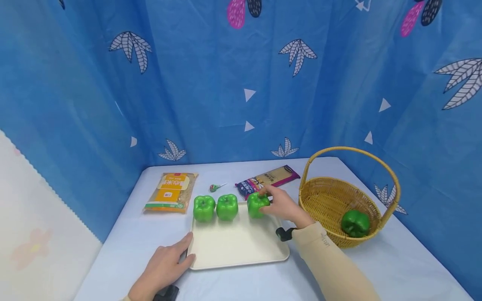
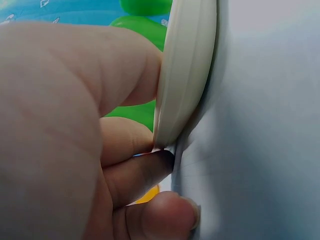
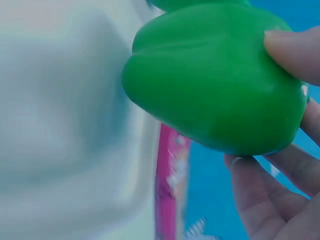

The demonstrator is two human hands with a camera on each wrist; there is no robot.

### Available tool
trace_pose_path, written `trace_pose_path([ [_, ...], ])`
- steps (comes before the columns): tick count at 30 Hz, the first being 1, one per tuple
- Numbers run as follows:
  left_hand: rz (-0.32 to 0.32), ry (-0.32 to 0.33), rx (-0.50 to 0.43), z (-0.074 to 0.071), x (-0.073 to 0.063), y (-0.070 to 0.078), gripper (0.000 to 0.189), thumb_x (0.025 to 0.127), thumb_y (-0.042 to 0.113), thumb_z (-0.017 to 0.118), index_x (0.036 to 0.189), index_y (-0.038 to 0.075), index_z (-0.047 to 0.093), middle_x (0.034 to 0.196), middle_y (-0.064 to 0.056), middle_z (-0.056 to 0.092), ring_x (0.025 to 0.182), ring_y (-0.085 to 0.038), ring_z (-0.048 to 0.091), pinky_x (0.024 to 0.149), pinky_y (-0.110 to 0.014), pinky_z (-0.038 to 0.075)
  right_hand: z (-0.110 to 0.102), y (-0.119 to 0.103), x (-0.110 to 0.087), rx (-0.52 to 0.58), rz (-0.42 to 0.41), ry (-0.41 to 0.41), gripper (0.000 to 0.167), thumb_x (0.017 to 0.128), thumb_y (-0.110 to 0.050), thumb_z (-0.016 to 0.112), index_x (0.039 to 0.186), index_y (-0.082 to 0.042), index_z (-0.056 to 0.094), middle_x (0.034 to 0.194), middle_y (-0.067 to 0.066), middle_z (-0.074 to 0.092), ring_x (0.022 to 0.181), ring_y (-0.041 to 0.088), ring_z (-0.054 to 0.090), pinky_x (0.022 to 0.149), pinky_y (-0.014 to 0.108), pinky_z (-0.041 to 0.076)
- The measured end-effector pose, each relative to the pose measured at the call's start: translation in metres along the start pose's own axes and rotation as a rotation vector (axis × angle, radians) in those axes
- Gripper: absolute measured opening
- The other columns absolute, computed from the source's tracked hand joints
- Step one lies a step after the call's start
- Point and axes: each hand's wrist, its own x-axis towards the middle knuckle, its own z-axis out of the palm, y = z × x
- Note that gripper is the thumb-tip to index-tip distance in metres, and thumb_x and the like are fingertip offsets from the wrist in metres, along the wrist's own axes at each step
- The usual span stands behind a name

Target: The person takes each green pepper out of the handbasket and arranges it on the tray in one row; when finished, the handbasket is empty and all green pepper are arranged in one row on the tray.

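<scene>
A cream tray [image 1: 241, 246] lies on the table with green bell peppers along its far edge. My left hand [image 1: 167, 263] holds its left rim near the front corner; in the left wrist view the thumb meets the rim [image 2: 187, 65] and the curled fingers sit close beside it. With thumb and fingers my right hand [image 1: 282, 205] grips the rightmost bell pepper [image 3: 210, 85] over the tray's far right corner. Two more bell peppers, one at the left corner [image 1: 204, 209] and one beside it [image 1: 227, 207], stand upright.
To the right stands a wicker basket [image 1: 320, 190] with a tall handle and a darker green bell pepper [image 1: 355, 223] inside. Behind the tray lie a bag of yellow grain [image 1: 171, 192], a lollipop [image 1: 214, 187] and a purple-and-tan packet [image 1: 269, 179]. A blue curtain [image 1: 211, 83] hangs behind the table.
</scene>
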Motion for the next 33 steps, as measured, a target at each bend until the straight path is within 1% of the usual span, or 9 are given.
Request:
trace_pose_path([
  [2,0.003,0.003,-0.002,0.000,0.000,0.002,0.064,0.095,0.041,0.070,0.149,0.009,0.056,0.145,-0.004,0.063,0.123,-0.030,0.067,0.102,-0.051,0.054,0.009,-0.002,0.006,-0.011,-0.001,-0.009,0.041,0.081,-0.012,0.085,0.116,-0.017,0.065,0.125,0.008,0.067,0.121,0.029,0.062,0.099,0.047,0.057],
  [5,0.006,0.006,0.002,0.001,0.000,0.005,0.064,0.095,0.041,0.070,0.149,0.010,0.056,0.145,-0.003,0.063,0.124,-0.029,0.067,0.102,-0.049,0.054,0.017,-0.004,0.011,-0.011,-0.007,-0.016,0.040,0.080,-0.010,0.085,0.115,-0.016,0.065,0.125,0.007,0.067,0.122,0.030,0.061,0.100,0.047,0.056],
  [9,0.014,0.004,0.011,-0.001,0.000,0.007,0.065,0.095,0.041,0.071,0.149,0.009,0.055,0.145,-0.004,0.063,0.123,-0.029,0.067,0.102,-0.050,0.054,0.020,-0.008,0.013,-0.025,-0.017,-0.018,0.041,0.080,-0.007,0.085,0.115,-0.015,0.065,0.124,0.007,0.066,0.119,0.029,0.062,0.097,0.047,0.056],
  [14,0.008,0.005,0.019,-0.003,-0.002,0.007,0.065,0.095,0.041,0.071,0.149,0.009,0.055,0.144,-0.004,0.064,0.120,-0.028,0.069,0.099,-0.049,0.055,0.022,-0.013,0.015,-0.024,-0.041,-0.035,0.043,0.079,-0.006,0.084,0.117,-0.011,0.064,0.123,0.008,0.065,0.118,0.029,0.061,0.098,0.047,0.056],
  [21,0.010,-0.003,0.024,-0.003,-0.001,0.004,0.065,0.095,0.042,0.071,0.149,0.010,0.055,0.143,-0.004,0.064,0.120,-0.029,0.069,0.099,-0.051,0.055,0.028,-0.015,0.015,-0.004,-0.002,-0.025,0.045,0.079,-0.008,0.086,0.118,-0.013,0.064,0.124,0.008,0.065,0.116,0.029,0.062,0.099,0.048,0.056],
  [23,0.010,-0.003,0.025,-0.003,0.000,0.003,0.065,0.095,0.042,0.071,0.149,0.010,0.055,0.143,-0.004,0.064,0.120,-0.028,0.069,0.099,-0.050,0.055,0.029,-0.014,0.015,-0.001,0.001,-0.023,0.048,0.079,-0.008,0.086,0.121,-0.013,0.063,0.125,0.008,0.065,0.117,0.029,0.062,0.099,0.048,0.056],
  [28,0.004,0.001,0.019,-0.001,0.000,0.002,0.065,0.095,0.042,0.071,0.150,0.011,0.055,0.143,-0.003,0.064,0.120,-0.027,0.069,0.099,-0.049,0.055,0.030,-0.014,0.016,0.020,-0.005,-0.022,0.062,0.079,-0.009,0.085,0.136,-0.011,0.059,0.131,0.009,0.064,0.121,0.030,0.061,0.100,0.048,0.056],
  [30,0.002,0.001,0.016,-0.001,-0.001,0.001,0.065,0.095,0.042,0.071,0.150,0.010,0.055,0.144,-0.003,0.064,0.121,-0.028,0.069,0.100,-0.050,0.055,0.030,-0.014,0.015,0.027,-0.008,-0.026,0.067,0.080,-0.010,0.085,0.141,-0.010,0.057,0.135,0.010,0.063,0.124,0.031,0.061,0.101,0.050,0.055],
  [33,-0.005,-0.003,0.014,0.000,-0.002,0.001,0.065,0.095,0.042,0.070,0.150,0.010,0.055,0.144,-0.004,0.063,0.123,-0.029,0.067,0.101,-0.050,0.054,0.029,-0.013,0.014,0.020,-0.011,-0.035,0.072,0.080,-0.013,0.086,0.145,-0.012,0.054,0.142,0.011,0.060,0.130,0.034,0.058,0.103,0.054,0.053],
])
